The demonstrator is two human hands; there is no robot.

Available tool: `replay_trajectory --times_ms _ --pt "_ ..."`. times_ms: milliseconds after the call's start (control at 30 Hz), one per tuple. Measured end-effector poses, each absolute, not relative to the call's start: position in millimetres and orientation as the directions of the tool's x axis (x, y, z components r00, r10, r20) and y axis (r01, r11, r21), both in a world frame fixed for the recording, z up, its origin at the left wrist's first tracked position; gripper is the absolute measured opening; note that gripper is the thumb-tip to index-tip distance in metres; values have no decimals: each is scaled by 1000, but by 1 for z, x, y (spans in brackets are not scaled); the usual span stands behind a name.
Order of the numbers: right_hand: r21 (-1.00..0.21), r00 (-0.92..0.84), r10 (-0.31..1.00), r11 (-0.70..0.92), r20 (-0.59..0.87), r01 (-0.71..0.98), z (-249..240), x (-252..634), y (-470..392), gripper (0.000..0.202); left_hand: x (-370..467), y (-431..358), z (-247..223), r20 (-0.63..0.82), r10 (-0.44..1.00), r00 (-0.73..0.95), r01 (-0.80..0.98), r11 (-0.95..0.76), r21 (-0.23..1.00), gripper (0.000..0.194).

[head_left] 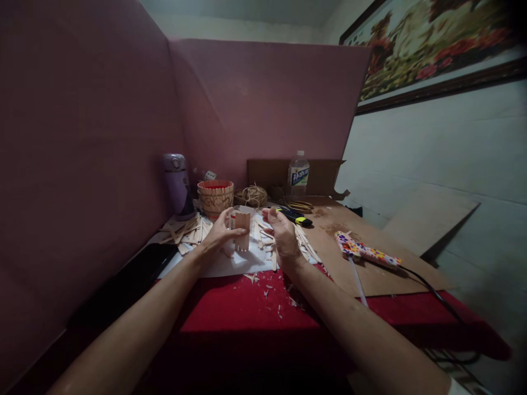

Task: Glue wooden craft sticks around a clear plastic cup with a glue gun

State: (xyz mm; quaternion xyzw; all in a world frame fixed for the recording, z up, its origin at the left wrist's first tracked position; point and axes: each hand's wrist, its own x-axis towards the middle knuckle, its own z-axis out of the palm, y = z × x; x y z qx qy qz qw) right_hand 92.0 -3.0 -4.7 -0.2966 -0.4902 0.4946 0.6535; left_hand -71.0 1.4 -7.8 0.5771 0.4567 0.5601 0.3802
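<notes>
My left hand [224, 231] is closed around a small clear plastic cup [246, 209], its thumb across the front. Several short craft sticks [242, 236] stand side by side against the cup's near side. Just to the right of the cup, apart from it, is my right hand [283, 233]. Its fingers are curled in toward the thumb, and whatever may be between them is hidden. Loose craft sticks [190, 231] lie on white paper [218, 267] around both hands. A yellow and black utility knife [302, 220] rests beyond my right hand.
At the back stand a purple bottle [178, 184], a stick-covered pot [214, 197], a twine ball [253, 195] and a plastic bottle [299, 174]. Scissors [300, 206] and a corded, flower-patterned glue gun [366, 252] lie on cardboard [329, 263]. Wood scraps litter the red cloth [234, 302].
</notes>
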Motion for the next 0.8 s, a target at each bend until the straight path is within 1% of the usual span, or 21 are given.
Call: replay_trajectory --times_ms 133,300,367,467,533,667,800 --pt "-873 18 936 335 352 -354 -5 92 -3 52 -72 4 -10 294 953 -68 83 -289 954 86" --pt "-885 16 938 332 346 -327 -4 93 -3 55 -69 7 -13 334 942 -22 129 -328 936 93" --pt "-890 13 940 326 340 -318 -4 92 -2 57 -67 8 -16 367 930 -25 187 -357 915 89" --pt "-889 10 937 334 349 -312 -5 92 -1 57 -67 11 -19 395 918 -26 250 -376 892 75" --pt "-889 10 935 340 354 -306 -6 91 0 57 -67 12 -20 377 926 -28 224 -362 905 69" --pt "-893 -2 937 332 349 -303 -5 91 -2 57 -68 10 -17 327 944 -45 138 -318 938 69" --pt "-892 -10 938 326 346 -314 -6 92 -2 56 -68 7 -14 295 955 -14 109 -292 950 63"
